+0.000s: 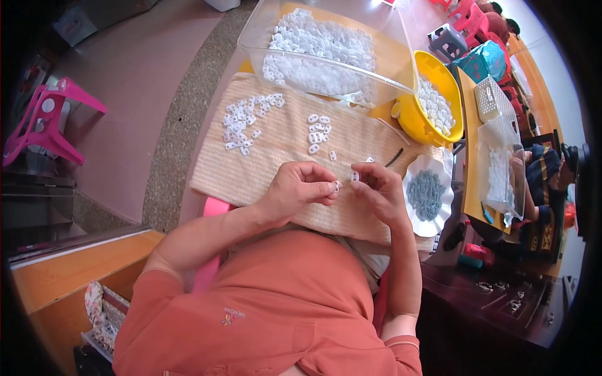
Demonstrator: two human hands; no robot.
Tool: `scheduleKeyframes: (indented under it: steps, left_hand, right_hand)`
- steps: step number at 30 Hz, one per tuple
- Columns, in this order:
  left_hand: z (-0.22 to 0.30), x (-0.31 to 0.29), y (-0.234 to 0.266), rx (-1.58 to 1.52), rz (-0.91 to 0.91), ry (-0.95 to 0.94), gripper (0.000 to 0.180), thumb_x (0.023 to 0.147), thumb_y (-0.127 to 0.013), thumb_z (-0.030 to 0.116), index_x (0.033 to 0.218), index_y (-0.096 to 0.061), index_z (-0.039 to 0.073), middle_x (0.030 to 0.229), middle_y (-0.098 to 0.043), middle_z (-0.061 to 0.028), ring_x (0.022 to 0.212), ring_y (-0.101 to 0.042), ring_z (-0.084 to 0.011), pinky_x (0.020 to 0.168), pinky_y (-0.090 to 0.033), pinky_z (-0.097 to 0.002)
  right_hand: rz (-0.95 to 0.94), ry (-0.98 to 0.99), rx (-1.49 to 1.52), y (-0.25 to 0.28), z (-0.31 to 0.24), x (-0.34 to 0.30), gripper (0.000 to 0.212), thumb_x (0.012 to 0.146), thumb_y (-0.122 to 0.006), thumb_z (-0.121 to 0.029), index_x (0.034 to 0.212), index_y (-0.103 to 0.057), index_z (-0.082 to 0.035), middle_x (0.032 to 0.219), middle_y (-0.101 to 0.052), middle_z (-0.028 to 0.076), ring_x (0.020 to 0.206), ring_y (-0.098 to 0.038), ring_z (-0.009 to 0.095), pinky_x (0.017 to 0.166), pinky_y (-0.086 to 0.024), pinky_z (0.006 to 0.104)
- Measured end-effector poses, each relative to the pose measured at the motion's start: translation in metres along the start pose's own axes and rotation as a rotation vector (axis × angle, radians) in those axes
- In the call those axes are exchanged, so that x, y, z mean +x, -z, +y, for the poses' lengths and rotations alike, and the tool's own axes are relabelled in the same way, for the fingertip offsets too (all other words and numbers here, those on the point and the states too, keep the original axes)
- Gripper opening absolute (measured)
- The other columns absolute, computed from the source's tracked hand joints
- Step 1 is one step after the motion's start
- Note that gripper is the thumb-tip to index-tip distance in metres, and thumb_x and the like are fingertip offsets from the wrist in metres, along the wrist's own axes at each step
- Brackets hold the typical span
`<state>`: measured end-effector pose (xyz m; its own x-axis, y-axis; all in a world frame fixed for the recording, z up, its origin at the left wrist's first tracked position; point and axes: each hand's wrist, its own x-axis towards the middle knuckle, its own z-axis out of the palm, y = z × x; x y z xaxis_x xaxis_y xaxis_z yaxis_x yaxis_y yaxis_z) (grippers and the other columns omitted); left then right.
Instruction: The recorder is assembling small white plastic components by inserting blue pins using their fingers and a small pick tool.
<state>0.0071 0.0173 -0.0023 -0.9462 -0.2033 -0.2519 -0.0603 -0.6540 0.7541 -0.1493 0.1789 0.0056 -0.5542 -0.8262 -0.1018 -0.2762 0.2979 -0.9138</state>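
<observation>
My left hand pinches a small white plastic piece between thumb and fingertips, above a beige striped cloth. Close beside it, my right hand holds a white oval plastic piece with dark holes. The two hands face each other, a small gap between them. Beyond my left hand, similar white ovals stand grouped in a small cluster, with one loose white oval nearer to me. A larger scattered pile of white pieces lies at the cloth's left.
Right of my right hand, a white wavy-edged plate holds many small dark grey parts. A thin black stick lies behind it. Farther back stand a yellow bowl and a clear bin, both holding white pieces. Another person works at right.
</observation>
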Motion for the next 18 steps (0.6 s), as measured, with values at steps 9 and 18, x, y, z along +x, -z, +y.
scheduleKeyframes:
  steps: [9,18]
  left_hand:
    - [-0.002,0.002,0.000,0.024,0.029,0.033,0.013,0.086,-0.065,0.002,0.098,-0.064,-0.002,0.087,-0.066,-0.0082,0.079,-0.065,-0.0138,0.072,-0.057,-0.0266]
    - [-0.002,0.002,0.000,0.015,0.014,0.036,0.015,0.086,-0.065,0.003,0.099,-0.064,-0.003,0.089,-0.067,-0.0086,0.079,-0.065,-0.0132,0.072,-0.057,-0.0256]
  right_hand:
    - [-0.034,-0.131,0.451,-0.015,-0.004,-0.019,0.033,0.084,-0.064,0.003,0.116,-0.057,0.004,0.091,-0.062,0.004,0.080,-0.060,0.011,0.071,-0.050,0.0240]
    - [0.009,-0.095,0.546,-0.024,-0.006,-0.019,0.031,0.082,-0.069,0.002,0.112,-0.061,0.003,0.087,-0.066,0.008,0.072,-0.064,0.014,0.065,-0.054,0.0256]
